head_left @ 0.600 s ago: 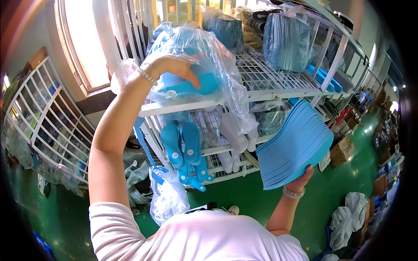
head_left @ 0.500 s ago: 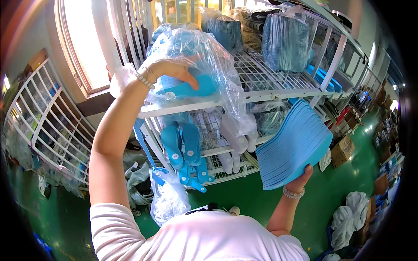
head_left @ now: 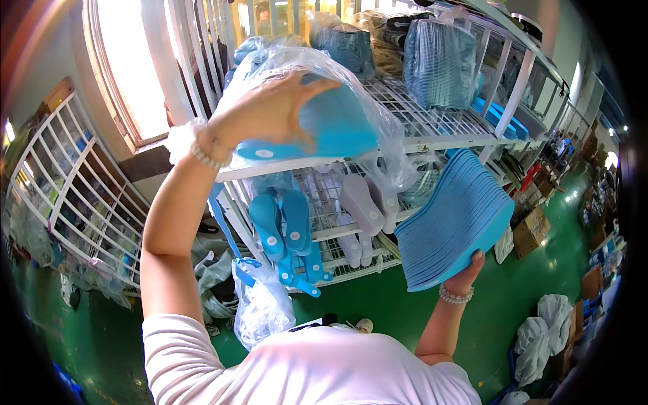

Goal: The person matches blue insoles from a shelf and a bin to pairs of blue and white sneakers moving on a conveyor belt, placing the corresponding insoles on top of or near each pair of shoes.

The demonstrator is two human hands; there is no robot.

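My right hand [head_left: 464,273] grips a thick stack of blue insoles [head_left: 455,219] from below, holding it tilted in front of the rack. My left hand [head_left: 273,111] is up at the shelf, slightly blurred, its fingers spread over a blue insole [head_left: 337,138] at the mouth of a clear plastic bag [head_left: 381,115]. The bag's film drapes around that insole and over the shelf edge. Whether my left fingertips touch the insole I cannot tell.
The white wire rack [head_left: 432,143] holds a bagged insole stack [head_left: 440,64] at the back. Blue insoles [head_left: 295,223] and pale insoles [head_left: 361,206] hang out below. A plastic bag [head_left: 260,307] dangles from the rack. A cardboard box [head_left: 531,229] stands on the green floor.
My left hand has opened out and lifted slightly, and the bag film has shifted right, baring more of the blue insole. My right hand and its stack have barely moved.
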